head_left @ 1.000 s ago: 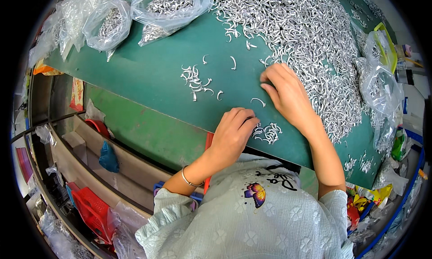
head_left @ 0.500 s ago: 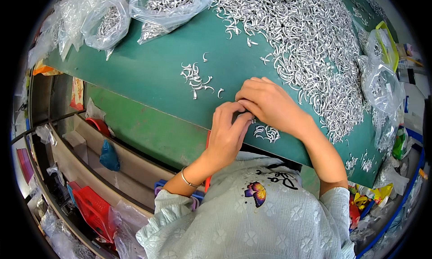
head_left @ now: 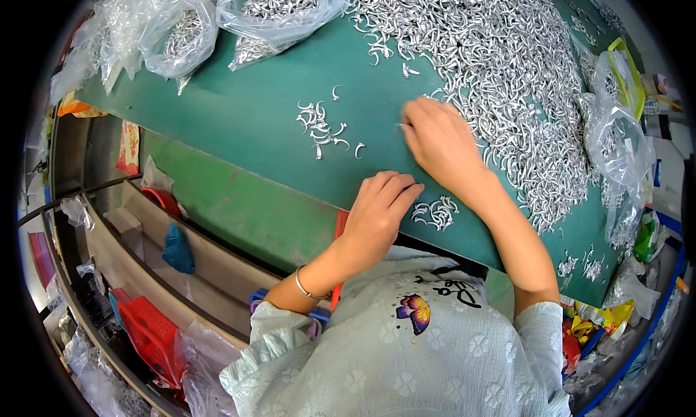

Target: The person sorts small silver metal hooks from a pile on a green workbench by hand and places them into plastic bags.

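Observation:
My left hand [head_left: 380, 213] rests near the front edge of the green table [head_left: 250, 120]. Its fingers are curled together; anything inside them is hidden. A small pile of curved silver pieces [head_left: 435, 213] lies just right of its fingertips. Farther forward, my right hand [head_left: 444, 138] hovers over the table, fingers bent in a pinch. A tiny bright silver bit [head_left: 400, 125] shows at its fingertips, partly hidden. To that hand's left lies a loose group of curved silver pieces [head_left: 319, 127]. A large heap of the same pieces [head_left: 507, 76] spreads beyond and to its right.
Clear plastic bags of silver pieces [head_left: 283, 18] stand along the far left, with another clear bag [head_left: 616, 145] at the right edge. A yellow-green basket [head_left: 629, 76] sits behind it. Below the table at left are a shelf and a red basket [head_left: 148, 337].
My hands were together near the front edge and are now apart. My right hand has moved forward, away from the left, which has shifted slightly right. The pieces lie much as before.

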Action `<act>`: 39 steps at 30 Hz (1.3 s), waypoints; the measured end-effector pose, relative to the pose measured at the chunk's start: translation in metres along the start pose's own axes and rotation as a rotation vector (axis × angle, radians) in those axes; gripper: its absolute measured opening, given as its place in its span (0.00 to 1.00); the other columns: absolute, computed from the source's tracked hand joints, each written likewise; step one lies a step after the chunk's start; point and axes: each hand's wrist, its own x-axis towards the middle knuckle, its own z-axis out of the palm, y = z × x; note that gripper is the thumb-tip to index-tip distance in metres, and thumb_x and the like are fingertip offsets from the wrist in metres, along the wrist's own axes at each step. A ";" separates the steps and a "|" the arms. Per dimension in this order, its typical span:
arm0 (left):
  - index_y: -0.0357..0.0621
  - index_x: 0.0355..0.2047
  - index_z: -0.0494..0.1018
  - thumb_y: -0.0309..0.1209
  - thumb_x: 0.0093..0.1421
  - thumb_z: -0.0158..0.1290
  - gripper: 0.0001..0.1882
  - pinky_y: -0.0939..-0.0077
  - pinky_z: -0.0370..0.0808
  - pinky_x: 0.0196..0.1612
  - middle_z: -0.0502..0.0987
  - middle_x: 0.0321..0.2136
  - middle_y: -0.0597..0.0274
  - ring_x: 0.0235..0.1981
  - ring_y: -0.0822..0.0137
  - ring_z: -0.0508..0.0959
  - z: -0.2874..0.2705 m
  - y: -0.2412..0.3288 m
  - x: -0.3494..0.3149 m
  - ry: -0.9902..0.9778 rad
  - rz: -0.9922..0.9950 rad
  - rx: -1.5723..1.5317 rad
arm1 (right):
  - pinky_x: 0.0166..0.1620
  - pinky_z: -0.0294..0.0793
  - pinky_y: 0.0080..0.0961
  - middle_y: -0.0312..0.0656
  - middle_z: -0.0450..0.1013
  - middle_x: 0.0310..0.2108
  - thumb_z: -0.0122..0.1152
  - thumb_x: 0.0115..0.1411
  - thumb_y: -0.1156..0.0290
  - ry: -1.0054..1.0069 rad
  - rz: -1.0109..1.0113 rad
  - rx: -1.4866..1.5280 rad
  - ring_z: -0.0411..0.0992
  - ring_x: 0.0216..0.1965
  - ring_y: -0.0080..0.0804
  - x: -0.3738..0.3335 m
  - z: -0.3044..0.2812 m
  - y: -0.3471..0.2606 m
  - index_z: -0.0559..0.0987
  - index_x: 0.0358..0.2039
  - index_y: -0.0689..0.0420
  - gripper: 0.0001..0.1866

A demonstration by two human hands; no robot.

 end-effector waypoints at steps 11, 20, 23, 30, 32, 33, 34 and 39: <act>0.39 0.41 0.77 0.18 0.50 0.56 0.16 0.62 0.67 0.46 0.74 0.40 0.58 0.44 0.56 0.73 -0.006 -0.002 0.002 0.023 -0.007 0.110 | 0.37 0.71 0.43 0.49 0.71 0.30 0.58 0.56 0.76 -0.087 0.240 0.147 0.72 0.34 0.51 -0.031 -0.037 0.002 0.72 0.30 0.61 0.05; 0.39 0.41 0.77 0.20 0.49 0.58 0.17 0.66 0.68 0.40 0.74 0.36 0.59 0.40 0.59 0.74 -0.013 -0.006 0.014 -0.017 0.065 0.145 | 0.42 0.71 0.37 0.45 0.71 0.36 0.62 0.53 0.78 0.020 0.115 0.051 0.70 0.40 0.46 -0.062 -0.042 0.009 0.75 0.35 0.61 0.09; 0.39 0.42 0.76 0.21 0.49 0.60 0.17 0.67 0.67 0.42 0.74 0.37 0.60 0.41 0.59 0.74 -0.014 -0.010 0.014 -0.017 0.081 0.136 | 0.43 0.71 0.37 0.44 0.71 0.37 0.63 0.52 0.79 0.038 0.095 0.162 0.69 0.41 0.46 -0.067 -0.044 -0.002 0.75 0.36 0.61 0.10; 0.36 0.38 0.76 0.21 0.60 0.55 0.06 0.76 0.70 0.27 0.77 0.28 0.59 0.27 0.70 0.76 -0.027 0.023 -0.010 0.191 -0.343 -0.284 | 0.46 0.72 0.37 0.47 0.68 0.46 0.66 0.52 0.77 -0.097 0.088 0.289 0.69 0.46 0.48 -0.064 -0.034 -0.029 0.71 0.48 0.60 0.22; 0.34 0.37 0.76 0.23 0.63 0.51 0.05 0.80 0.70 0.25 0.77 0.25 0.59 0.24 0.73 0.76 -0.033 0.029 -0.029 -0.053 -0.651 -0.679 | 0.44 0.72 0.39 0.47 0.66 0.43 0.66 0.52 0.76 -0.166 0.087 0.221 0.69 0.45 0.48 -0.055 -0.024 -0.035 0.71 0.46 0.60 0.21; 0.33 0.36 0.75 0.24 0.65 0.49 0.07 0.81 0.70 0.24 0.77 0.23 0.59 0.23 0.75 0.76 -0.038 0.027 -0.035 -0.178 -0.804 -0.871 | 0.43 0.72 0.40 0.47 0.65 0.42 0.66 0.52 0.76 -0.201 0.083 0.188 0.69 0.45 0.49 -0.050 -0.019 -0.036 0.70 0.46 0.60 0.20; 0.31 0.36 0.74 0.29 0.70 0.43 0.14 0.79 0.72 0.26 0.77 0.23 0.57 0.23 0.71 0.77 -0.042 0.024 -0.037 -0.350 -0.839 -0.884 | 0.40 0.72 0.41 0.47 0.63 0.38 0.64 0.54 0.76 -0.169 0.056 0.196 0.69 0.42 0.49 -0.048 -0.016 -0.036 0.70 0.41 0.62 0.15; 0.27 0.48 0.67 0.37 0.71 0.32 0.22 0.63 0.77 0.46 0.78 0.40 0.44 0.41 0.54 0.80 -0.007 -0.004 -0.063 -0.190 -1.049 -1.369 | 0.40 0.73 0.39 0.47 0.64 0.36 0.60 0.51 0.80 -0.220 -0.014 0.145 0.70 0.40 0.46 -0.048 -0.009 -0.045 0.70 0.36 0.62 0.13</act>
